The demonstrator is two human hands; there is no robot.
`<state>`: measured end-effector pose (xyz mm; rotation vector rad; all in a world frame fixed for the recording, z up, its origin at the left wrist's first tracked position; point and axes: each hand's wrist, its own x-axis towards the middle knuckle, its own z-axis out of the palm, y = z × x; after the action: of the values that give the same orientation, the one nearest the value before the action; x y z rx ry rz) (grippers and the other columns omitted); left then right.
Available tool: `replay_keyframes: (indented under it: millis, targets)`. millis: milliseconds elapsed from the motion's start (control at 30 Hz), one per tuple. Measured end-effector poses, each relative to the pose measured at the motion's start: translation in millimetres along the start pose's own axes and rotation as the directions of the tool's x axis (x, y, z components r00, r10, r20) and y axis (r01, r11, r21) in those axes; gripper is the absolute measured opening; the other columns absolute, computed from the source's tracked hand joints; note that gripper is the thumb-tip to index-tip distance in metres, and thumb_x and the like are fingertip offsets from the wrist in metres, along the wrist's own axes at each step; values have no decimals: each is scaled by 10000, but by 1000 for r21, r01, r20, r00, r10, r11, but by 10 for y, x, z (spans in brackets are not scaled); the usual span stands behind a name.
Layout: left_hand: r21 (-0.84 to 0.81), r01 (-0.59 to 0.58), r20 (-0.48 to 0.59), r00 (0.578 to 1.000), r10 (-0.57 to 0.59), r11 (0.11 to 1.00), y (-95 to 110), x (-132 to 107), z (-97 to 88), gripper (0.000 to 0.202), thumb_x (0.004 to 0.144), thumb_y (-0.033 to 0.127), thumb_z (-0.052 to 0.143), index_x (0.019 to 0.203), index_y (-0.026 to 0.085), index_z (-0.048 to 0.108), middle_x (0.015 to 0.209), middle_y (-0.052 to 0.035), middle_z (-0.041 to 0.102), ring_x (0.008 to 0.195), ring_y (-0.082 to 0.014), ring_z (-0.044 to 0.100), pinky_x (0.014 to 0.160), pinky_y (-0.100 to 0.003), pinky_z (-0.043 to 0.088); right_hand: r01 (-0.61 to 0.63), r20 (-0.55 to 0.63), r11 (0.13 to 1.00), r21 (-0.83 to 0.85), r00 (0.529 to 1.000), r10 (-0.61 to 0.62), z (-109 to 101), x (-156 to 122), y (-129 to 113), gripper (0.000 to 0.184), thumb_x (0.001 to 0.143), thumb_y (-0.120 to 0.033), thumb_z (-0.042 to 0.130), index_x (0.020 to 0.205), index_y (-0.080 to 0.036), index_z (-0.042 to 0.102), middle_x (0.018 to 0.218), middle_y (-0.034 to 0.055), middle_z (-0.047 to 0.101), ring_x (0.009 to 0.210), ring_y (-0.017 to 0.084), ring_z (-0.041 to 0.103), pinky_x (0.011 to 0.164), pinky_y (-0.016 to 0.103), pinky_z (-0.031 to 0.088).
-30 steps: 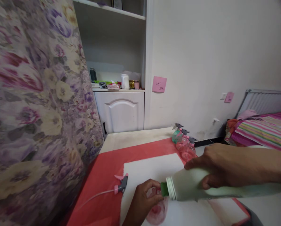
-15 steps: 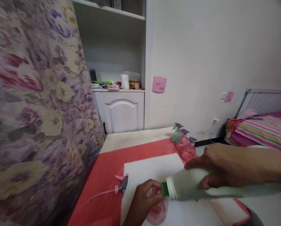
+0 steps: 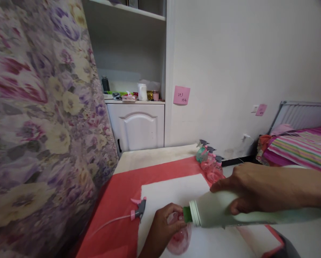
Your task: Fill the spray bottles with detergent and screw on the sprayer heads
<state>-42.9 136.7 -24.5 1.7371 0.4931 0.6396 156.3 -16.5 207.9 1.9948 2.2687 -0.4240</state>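
My left hand [image 3: 164,226] is closed round the neck of a clear pink spray bottle [image 3: 180,240] that stands on a white sheet [image 3: 173,190]. With my right hand [image 3: 253,188] I grip a large pale green bottle [image 3: 216,208], tipped nearly level. Its green spout [image 3: 187,214] meets the mouth of the pink bottle, partly hidden by my left fingers. To the left lies a loose grey and pink spray head [image 3: 139,209], its thin tube trailing over the red cloth [image 3: 109,208].
Several trigger spray bottles stand in a row at the table's far right corner, among them a green one [image 3: 201,152] and a pink one [image 3: 214,173]. A floral curtain [image 3: 47,125] hangs at left. Behind are a white cabinet [image 3: 139,127] and a striped bed [image 3: 302,145].
Both hands and both bottles hold almost the same pose. The whole view has shifted very slightly.
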Motion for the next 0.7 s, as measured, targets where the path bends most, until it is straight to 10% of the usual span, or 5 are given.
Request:
replay_keyframes:
  millis: [700]
  targets:
    - [12,-17,-7,1000,17,1000,-22,13,-4,174,661,116,697,820,183,723,825,-19,714,832,-201,631,787,-274,458,-28,-11,999,19,1000,28,-17,-17,-40,373,809,-309,632,1179,-340,657,802,35,753,660,214,684,521,259,409]
